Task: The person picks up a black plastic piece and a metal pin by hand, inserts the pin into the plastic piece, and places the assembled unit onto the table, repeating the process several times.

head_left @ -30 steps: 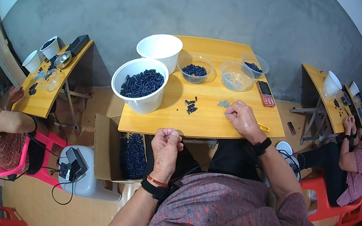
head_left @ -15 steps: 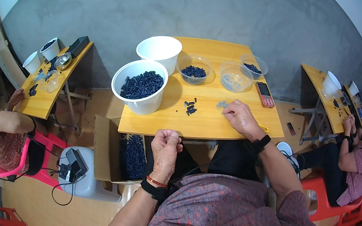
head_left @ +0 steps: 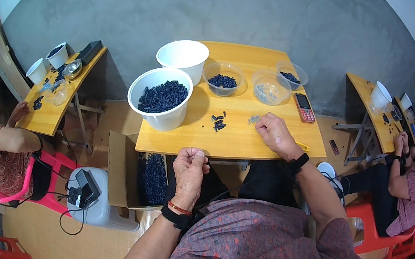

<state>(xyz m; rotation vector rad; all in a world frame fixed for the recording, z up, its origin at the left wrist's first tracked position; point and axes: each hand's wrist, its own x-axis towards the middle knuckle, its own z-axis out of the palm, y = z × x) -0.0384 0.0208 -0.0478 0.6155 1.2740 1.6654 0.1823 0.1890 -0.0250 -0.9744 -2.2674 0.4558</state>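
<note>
My left hand (head_left: pixel 191 170) is closed in a pinch at the table's front edge; whatever its fingers hold is hidden. Farther right, my right hand (head_left: pixel 275 133) has its fingers curled down to the wooden table (head_left: pixel 182 138), beside a small pile of tiny clear pieces (head_left: pixel 254 119). I cannot make out anything between those fingertips. Between the hands, several short black cylindrical parts (head_left: pixel 219 123) lie loose on the tabletop. A clear bowl (head_left: pixel 269 100) with tiny pieces in it stands behind my right hand.
A white bucket (head_left: pixel 162 116) heaped with black parts stands at the left, another white bucket (head_left: pixel 189 73) behind it. Clear bowls (head_left: pixel 223 90) hold more black parts. A red phone (head_left: pixel 305 115) lies at the right edge. A cardboard box (head_left: pixel 120 174) stands below left. Co-workers sit at both sides.
My right hand has shifted very slightly at the small clear pieces, its fingers curling in more. My left hand keeps its pinch in the same place.
</note>
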